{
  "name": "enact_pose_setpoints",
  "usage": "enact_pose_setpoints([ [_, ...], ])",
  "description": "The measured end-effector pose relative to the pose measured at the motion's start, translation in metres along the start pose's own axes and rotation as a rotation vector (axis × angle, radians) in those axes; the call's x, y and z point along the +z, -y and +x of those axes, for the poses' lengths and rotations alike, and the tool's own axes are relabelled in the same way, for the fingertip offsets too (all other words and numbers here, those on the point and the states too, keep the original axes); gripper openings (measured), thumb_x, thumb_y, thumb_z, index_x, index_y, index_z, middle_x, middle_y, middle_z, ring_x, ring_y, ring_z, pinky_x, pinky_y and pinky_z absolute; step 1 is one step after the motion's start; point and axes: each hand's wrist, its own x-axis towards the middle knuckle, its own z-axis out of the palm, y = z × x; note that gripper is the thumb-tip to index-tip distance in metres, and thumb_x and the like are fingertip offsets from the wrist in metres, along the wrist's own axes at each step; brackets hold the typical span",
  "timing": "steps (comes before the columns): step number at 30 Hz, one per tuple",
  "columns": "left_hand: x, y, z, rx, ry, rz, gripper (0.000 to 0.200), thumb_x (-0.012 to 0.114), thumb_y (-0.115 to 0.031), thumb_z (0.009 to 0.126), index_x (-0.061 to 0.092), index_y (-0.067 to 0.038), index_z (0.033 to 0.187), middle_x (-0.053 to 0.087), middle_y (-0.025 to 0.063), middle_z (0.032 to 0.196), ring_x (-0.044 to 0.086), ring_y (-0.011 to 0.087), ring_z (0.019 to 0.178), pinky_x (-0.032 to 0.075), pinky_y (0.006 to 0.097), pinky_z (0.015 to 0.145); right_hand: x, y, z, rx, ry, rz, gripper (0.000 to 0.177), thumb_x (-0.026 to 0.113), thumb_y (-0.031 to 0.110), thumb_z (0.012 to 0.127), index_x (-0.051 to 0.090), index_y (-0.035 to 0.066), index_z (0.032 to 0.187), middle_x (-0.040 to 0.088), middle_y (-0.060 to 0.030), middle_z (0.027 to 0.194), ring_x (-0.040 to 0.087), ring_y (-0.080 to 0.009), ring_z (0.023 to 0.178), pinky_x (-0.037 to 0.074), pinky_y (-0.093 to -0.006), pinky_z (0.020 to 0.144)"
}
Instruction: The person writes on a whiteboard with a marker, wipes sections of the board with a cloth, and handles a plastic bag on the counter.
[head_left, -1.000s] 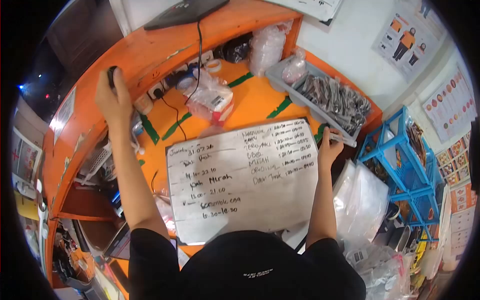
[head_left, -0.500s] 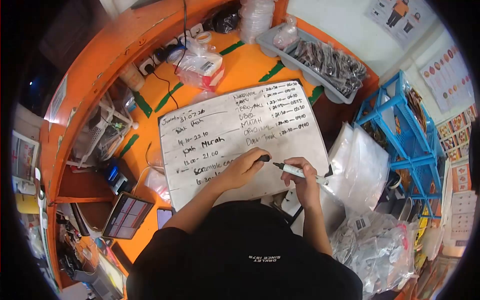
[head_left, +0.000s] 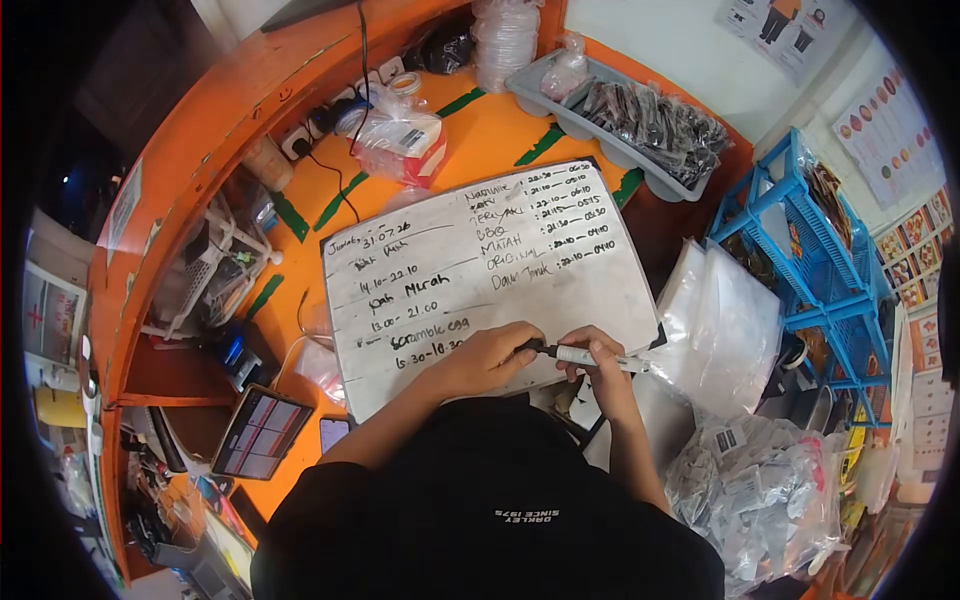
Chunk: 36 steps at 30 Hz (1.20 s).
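My left hand [head_left: 490,358] has its fingers closed on a black marker cap [head_left: 530,345] near the lower middle of the whiteboard. In my right hand [head_left: 606,368], a white marker [head_left: 573,354] lies level, its tip end pointing left. That tip is right at the cap between my two hands. Beneath them, the whiteboard [head_left: 600,300] rests on the orange table, covered in handwritten black names, dates and times. Both hands are over its lower edge, close to my body.
A grey tray [head_left: 640,155] of wrapped black items sits at the back right, beside a blue plastic rack [head_left: 830,325]. Clear plastic bags [head_left: 725,335] lie right of the board. A tablet [head_left: 262,432] and a phone [head_left: 334,432] are at the left. A red-and-white box [head_left: 425,150] stands behind the board.
My hands have come together, bringing the cap and the marker's tip to meet, where a gap showed before. Both hands have moved slightly down toward my body.
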Motion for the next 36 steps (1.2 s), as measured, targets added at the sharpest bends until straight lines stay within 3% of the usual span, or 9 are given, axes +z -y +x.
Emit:
enact_pose_setpoints([
  [2,0.000,-0.005,0.002,-0.027,0.058,0.037,0.017,0.050,-0.015,0.091,0.053,-0.004,0.103,0.058,0.0133,0.094,0.059,0.0304,0.083,0.046,0.0361,0.072,-0.008,0.000,-0.005,-0.024,-0.027,-0.036,0.050,0.044,0.046,0.091,0.057,-0.003,0.098,0.060,-0.0100,0.084,0.058,-0.0160,0.074,0.043,-0.0263,0.060],
  [10,0.027,-0.019,0.010,0.012,0.055,0.021,0.018,0.049,-0.020,0.092,0.055,-0.005,0.099,0.058,0.0138,0.090,0.058,0.0329,0.084,0.045,0.0410,0.072,-0.014,-0.013,-0.019,-0.007,-0.006,0.017,0.044,0.041,0.038,0.094,0.057,-0.003,0.094,0.059,-0.0079,0.076,0.051,-0.0115,0.066,0.042,-0.0239,0.062],
  [13,0.036,-0.019,0.009,-0.002,0.088,-0.005,0.019,0.048,-0.020,0.092,0.055,-0.003,0.098,0.058,0.0150,0.089,0.058,0.0334,0.084,0.045,0.0405,0.073,-0.027,-0.019,-0.026,-0.081,-0.153,-0.363,0.045,0.037,0.038,0.094,0.055,0.000,0.076,0.053,-0.0058,0.068,0.047,-0.0117,0.062,0.036,-0.0246,0.056],
  [18,0.057,-0.017,0.012,0.027,0.091,-0.248,0.023,0.045,-0.020,0.096,0.053,0.002,0.095,0.058,0.0159,0.084,0.056,0.0290,0.079,0.043,0.0372,0.071,-0.027,-0.030,-0.038,-0.116,-0.299,-0.210,0.055,0.033,0.044,0.093,0.050,-0.001,0.065,0.047,-0.0041,0.061,0.043,-0.0110,0.057,0.032,-0.0262,0.053],
  [28,0.050,-0.027,-0.011,-0.057,0.036,-0.249,0.031,0.044,-0.024,0.097,0.054,0.002,0.084,0.054,0.0106,0.068,0.046,0.0170,0.061,0.040,0.0313,0.060,-0.009,-0.045,-0.051,-0.101,-0.315,-0.371,0.048,0.040,0.040,0.094,0.058,-0.002,0.079,0.050,-0.0049,0.058,0.044,-0.0118,0.053,0.033,-0.0257,0.050],
  [29,0.053,-0.026,-0.016,-0.069,-0.044,-0.312,0.033,0.044,-0.025,0.098,0.054,0.002,0.081,0.051,0.0090,0.064,0.043,0.0148,0.059,0.039,0.0308,0.058,-0.006,-0.045,-0.051,-0.117,-0.233,-0.435,0.048,0.040,0.040,0.093,0.058,-0.002,0.080,0.050,-0.0049,0.059,0.044,-0.0118,0.054,0.034,-0.0256,0.051],
  [30,0.054,-0.025,-0.021,-0.081,-0.122,-0.378,0.035,0.043,-0.025,0.098,0.055,0.002,0.079,0.048,0.0074,0.060,0.040,0.0125,0.056,0.037,0.0303,0.055,-0.005,-0.052,-0.049,-0.218,-0.165,-0.361,0.036,0.044,0.024,0.093,0.053,-0.003,0.073,0.046,-0.0038,0.062,0.042,-0.0121,0.058,0.033,-0.0287,0.051],
  [33,0.049,-0.024,-0.035,-0.272,-0.229,-0.356,0.039,0.043,-0.025,0.098,0.056,0.003,0.074,0.044,0.0047,0.054,0.038,0.0088,0.054,0.037,0.0293,0.052,0.016,-0.067,-0.047,-0.248,-0.231,-0.422,0.036,0.043,0.021,0.092,0.054,-0.005,0.070,0.046,-0.0059,0.059,0.043,-0.0142,0.057,0.035,-0.0307,0.053],
  [36,0.045,-0.016,-0.053,-0.178,-0.392,-0.322,0.041,0.044,-0.024,0.097,0.056,0.004,0.069,0.044,0.0051,0.050,0.037,0.0085,0.050,0.035,0.0299,0.048,0.035,-0.083,-0.044,-0.204,-0.258,-0.398,0.035,0.044,0.023,0.092,0.056,-0.006,0.076,0.053,-0.0123,0.068,0.049,-0.0176,0.066,0.040,-0.0336,0.060],
])
